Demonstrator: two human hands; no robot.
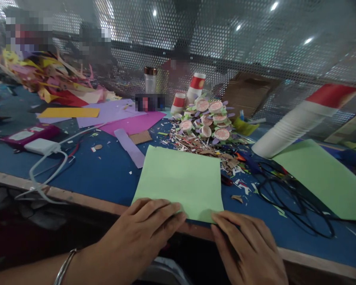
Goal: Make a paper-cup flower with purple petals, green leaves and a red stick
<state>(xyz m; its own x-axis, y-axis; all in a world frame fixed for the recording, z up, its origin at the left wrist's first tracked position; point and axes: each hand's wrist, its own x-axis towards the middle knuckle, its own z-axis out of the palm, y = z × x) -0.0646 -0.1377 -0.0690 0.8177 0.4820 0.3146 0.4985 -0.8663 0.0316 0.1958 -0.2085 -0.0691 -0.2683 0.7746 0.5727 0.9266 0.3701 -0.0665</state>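
A light green sheet of paper [180,178] lies flat on the blue table top [106,170], reaching the near edge. My left hand [148,225] rests on the sheet's near left corner, fingers stretched flat and pointing right. My right hand [246,245] presses the near right corner with its fingers held together and flat. Neither hand grips the paper. A thin bangle sits on my left wrist.
Behind the sheet lie paper scraps and a pile of paper flowers [209,118]. A tilted stack of paper cups [290,126], a second green sheet [323,178] and black cables [284,194] are right. Coloured papers, a charger [41,146] and a bottle [150,81] stand left.
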